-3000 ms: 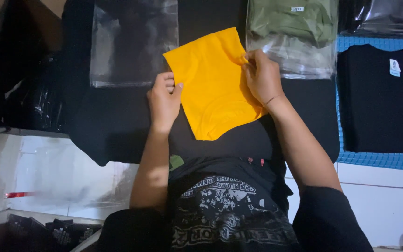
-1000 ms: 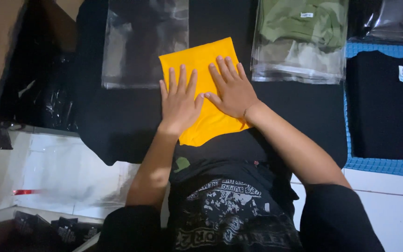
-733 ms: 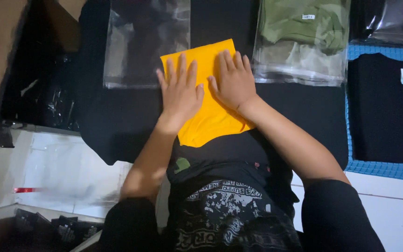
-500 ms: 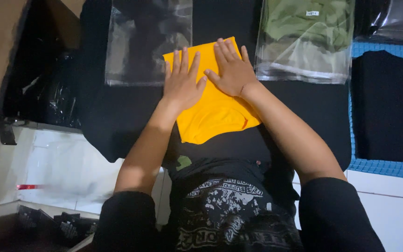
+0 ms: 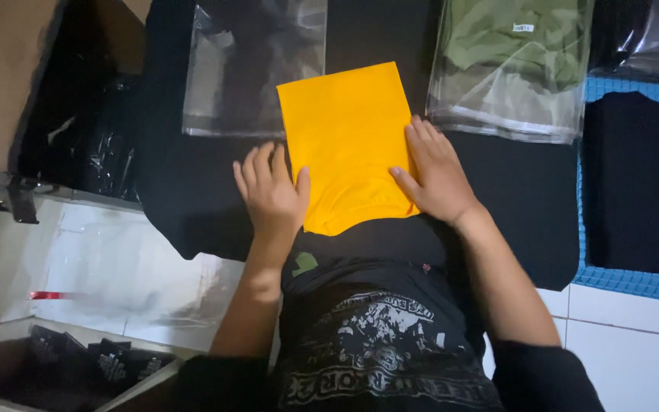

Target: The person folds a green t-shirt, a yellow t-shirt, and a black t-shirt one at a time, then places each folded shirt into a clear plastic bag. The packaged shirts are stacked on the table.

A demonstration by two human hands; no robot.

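Looking down, we see a folded yellow-orange garment (image 5: 347, 137) lying flat on a black cloth (image 5: 192, 198), w/ both hands at its near end. Our left hand (image 5: 271, 194) lies palm down at the garment's left edge, fingers spread & flat, thumb over the fabric; it grips nothing, just presses. Our right hand (image 5: 436, 179) sits at the right edge, also flat & open, thumb reaching in across the lower part of the garment, fingers along the side. So the garment is btwn the two hands, its far end past the fingertips. Just beyond the left hand lies an empty clear plastic bag (image 5: 253, 65). Beyond the right hand sits a clear bag w/ a green garment (image 5: 516, 61) inside. Further out to the right of the right hand, a black shirt (image 5: 638, 175) rests on a blue mat (image 5: 634, 282).
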